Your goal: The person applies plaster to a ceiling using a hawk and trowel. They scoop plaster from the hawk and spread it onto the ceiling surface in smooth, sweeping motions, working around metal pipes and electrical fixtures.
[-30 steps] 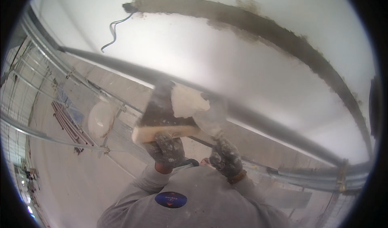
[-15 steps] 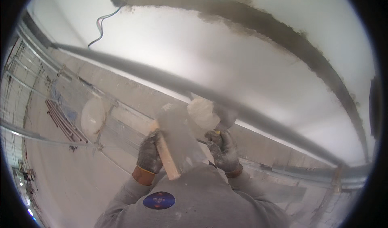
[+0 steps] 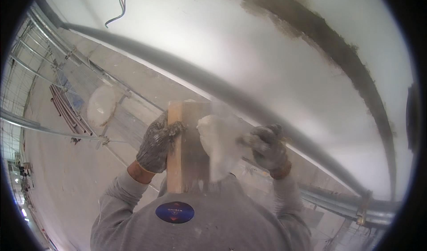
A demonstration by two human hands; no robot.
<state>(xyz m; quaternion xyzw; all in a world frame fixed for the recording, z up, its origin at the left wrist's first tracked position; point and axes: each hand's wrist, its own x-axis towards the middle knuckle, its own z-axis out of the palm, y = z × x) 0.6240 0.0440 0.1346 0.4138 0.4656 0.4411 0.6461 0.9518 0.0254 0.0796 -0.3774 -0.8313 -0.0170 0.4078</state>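
Note:
My left hand (image 3: 156,145), in a grey dusty glove, grips the wooden edge of a plasterer's hawk (image 3: 189,148) with a grey flat face. A thick lump of white plaster (image 3: 213,140) lies against that face. My right hand (image 3: 268,148), gloved as well, is closed on a trowel (image 3: 231,148), whose blade is smeared by motion and lies beside the plaster. Fingers hide most of the trowel's handle. Both hands are held up before my chest, under a white ceiling surface (image 3: 178,33).
Across the ceiling runs a curved grey-brown filled strip (image 3: 329,37). Loose wires (image 3: 121,8) hang at upper left. Metal scaffold rails (image 3: 49,133) stand at left and lower right. Far below are reddish pipes (image 3: 66,111) and a pale round shape (image 3: 101,106).
My right hand has moved right, away from the left, and the trowel has shifted across the hawk. The hawk has turned more upright. The view has shifted, moving the wires up.

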